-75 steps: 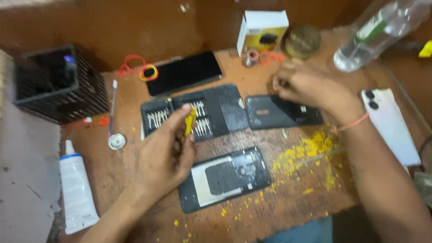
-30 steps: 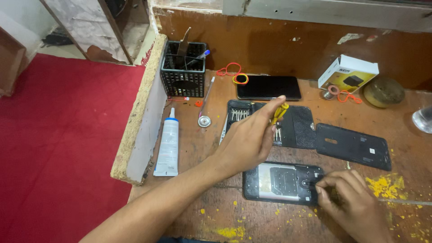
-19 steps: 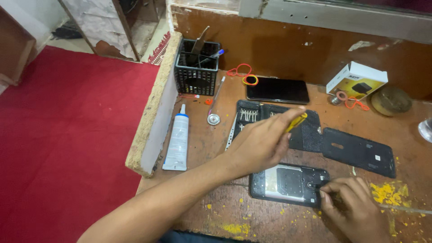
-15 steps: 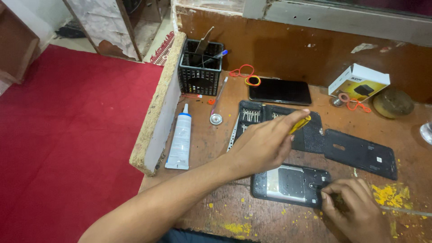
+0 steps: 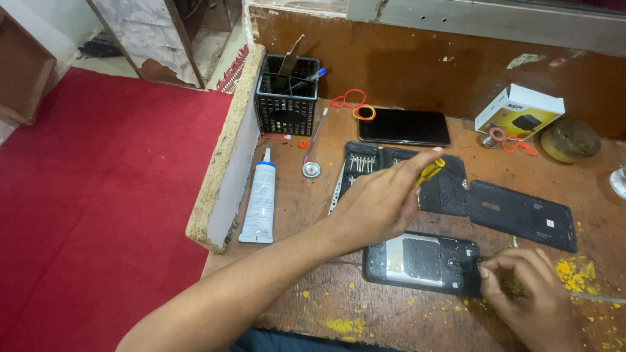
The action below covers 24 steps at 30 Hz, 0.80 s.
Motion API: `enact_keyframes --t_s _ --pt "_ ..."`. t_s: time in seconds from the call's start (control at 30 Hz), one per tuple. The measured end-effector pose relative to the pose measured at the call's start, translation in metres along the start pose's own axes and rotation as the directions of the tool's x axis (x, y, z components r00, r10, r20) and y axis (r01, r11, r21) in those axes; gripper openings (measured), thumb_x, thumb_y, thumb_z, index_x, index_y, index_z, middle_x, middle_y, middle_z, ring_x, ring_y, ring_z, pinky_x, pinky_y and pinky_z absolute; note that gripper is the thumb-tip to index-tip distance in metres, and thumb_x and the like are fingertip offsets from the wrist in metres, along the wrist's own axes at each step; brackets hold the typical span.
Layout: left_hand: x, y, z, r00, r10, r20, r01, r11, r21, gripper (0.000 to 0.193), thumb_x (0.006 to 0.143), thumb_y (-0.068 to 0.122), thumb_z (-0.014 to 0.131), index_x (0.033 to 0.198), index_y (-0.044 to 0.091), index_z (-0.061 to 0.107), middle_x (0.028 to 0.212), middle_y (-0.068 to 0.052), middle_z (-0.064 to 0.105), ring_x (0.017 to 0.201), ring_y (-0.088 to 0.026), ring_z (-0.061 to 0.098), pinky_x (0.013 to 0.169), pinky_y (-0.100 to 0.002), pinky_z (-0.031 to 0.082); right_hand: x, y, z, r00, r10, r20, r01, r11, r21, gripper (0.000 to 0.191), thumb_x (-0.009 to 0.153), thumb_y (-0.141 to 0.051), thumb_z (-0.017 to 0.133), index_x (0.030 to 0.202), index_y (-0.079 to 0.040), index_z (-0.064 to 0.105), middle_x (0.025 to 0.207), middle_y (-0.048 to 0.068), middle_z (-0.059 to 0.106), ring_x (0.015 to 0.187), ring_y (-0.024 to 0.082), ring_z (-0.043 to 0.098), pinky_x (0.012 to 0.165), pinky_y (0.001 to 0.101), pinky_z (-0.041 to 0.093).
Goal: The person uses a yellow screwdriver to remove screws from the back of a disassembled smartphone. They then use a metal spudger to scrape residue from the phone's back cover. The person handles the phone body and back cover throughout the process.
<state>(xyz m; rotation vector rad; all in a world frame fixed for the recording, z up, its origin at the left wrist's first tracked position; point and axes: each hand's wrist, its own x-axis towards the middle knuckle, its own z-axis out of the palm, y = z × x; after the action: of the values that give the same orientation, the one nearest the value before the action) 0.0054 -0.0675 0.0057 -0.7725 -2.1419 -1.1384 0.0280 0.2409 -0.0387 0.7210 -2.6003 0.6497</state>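
Phone repair workshop. Worn wooden bench [image 5: 391,319]; screwdriver bit set [image 5: 365,168] at 12 o'clock. Opened phone [image 5: 420,262] at centre, tool basket [image 5: 285,104] at 11 o'clock.

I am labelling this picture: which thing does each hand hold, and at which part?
The left hand holds a yellow-handled screwdriver by its handle, only the end showing. The right hand pinches the right end of the opened phone; anything between its fingertips cannot be told.

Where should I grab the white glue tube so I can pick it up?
Probably by its wide white body, pinching the two long sides from above. The white glue tube lies flat on the wooden table beside the foam-edged board, its thin nozzle pointing toward the black basket, so the body gives fingers more to hold.
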Motion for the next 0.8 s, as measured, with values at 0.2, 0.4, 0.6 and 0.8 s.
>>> enact_keyframes --t_s 0.2,0.4,0.6,0.8 --pt "-0.001 0.000 0.001 0.997 0.012 0.079 -0.014 1.000 0.024 0.074 0.091 0.000 0.059 0.158 0.010 0.031 0.124 -0.020 0.067 0.104 -0.038 0.070 0.092 -0.045 0.058 0.041 -0.001 -0.025 0.989 -0.145 0.012 0.145 0.988 -0.051 0.017 0.081 -0.012 0.078 0.095 -0.006 0.068 0.102 0.007 0.070 0.100 0.023 0.067 0.088 0.0337 0.055" --pt "-0.001 0.003 0.000 0.996 0.029 0.081 -0.030 0.999 0.015 0.067 0.098 0.003 0.061 0.158 0.011 0.032 0.122 -0.018 0.067 0.103 -0.037 0.069 0.092 -0.045 0.057 0.102 -0.003 -0.033 0.973 -0.229 0.035 0.226 0.971 0.082 0.016 0.082 -0.012 0.078 0.093 -0.005 0.069 0.098 0.005 0.067 0.087 0.019 0.065 0.078 0.0318 0.052" --pt "0.000 -0.001 0.001 0.997 0.043 0.068 -0.042 0.999 -0.006 0.063 0.099 0.003 0.060 0.156 0.008 0.033 0.123 -0.020 0.066 0.103 -0.037 0.069 0.094 -0.044 0.057 0.091 0.007 -0.024 0.976 -0.142 0.167 0.135 0.989 0.054 0.017 0.073 -0.013 0.079 0.085 -0.004 0.070 0.091 0.005 0.070 0.086 0.019 0.067 0.075 0.0331 0.054" --pt "0.002 -0.001 0.004 0.997 0.039 0.069 -0.039 0.999 -0.005 0.063 0.098 0.002 0.060 0.155 0.005 0.034 0.125 -0.022 0.066 0.110 -0.038 0.069 0.097 -0.044 0.057 0.066 0.026 -0.025 0.973 -0.075 0.220 0.070 0.997 0.032 0.020 0.074 -0.019 0.082 0.086 -0.006 0.072 0.087 0.004 0.070 0.084 0.017 0.066 0.073 0.0326 0.055"
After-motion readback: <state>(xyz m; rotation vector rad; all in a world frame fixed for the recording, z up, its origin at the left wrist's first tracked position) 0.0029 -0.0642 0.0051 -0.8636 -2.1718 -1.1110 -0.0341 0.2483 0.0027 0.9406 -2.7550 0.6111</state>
